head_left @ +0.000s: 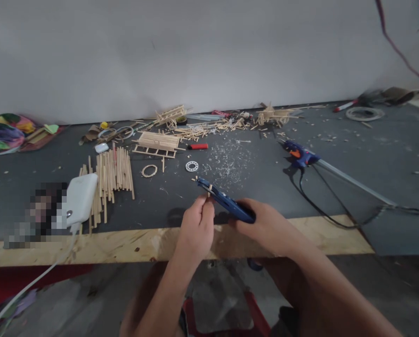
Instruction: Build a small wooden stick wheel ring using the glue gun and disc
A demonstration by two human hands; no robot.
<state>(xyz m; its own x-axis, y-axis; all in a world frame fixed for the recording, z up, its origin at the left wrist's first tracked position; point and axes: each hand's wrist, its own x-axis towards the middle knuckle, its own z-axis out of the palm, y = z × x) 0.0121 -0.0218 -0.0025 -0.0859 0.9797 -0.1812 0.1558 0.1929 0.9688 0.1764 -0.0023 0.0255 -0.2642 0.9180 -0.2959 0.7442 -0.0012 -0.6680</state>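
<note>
At the front of the dark table, my left hand point(197, 224) pinches a short thin wooden stick point(209, 190) between thumb and fingers. My right hand point(260, 222) is wrapped round a blue hand cutter point(226, 201), whose front end reaches over to the left hand. The stick stands upright against the cutter's head; whether the blades touch it is too small to tell. Just beyond the cutter lie a white ring with holes point(192, 166) and a wooden ring point(149, 171). To the left spreads a pile of wooden sticks point(114, 175).
A blue glue gun point(300, 153) with a trailing cable lies at the right. Farther back are a small wooden stick frame point(157, 142), a red lighter point(198, 146) and scattered offcuts point(230, 124). A white power bank point(82, 199) with a cable sits at left.
</note>
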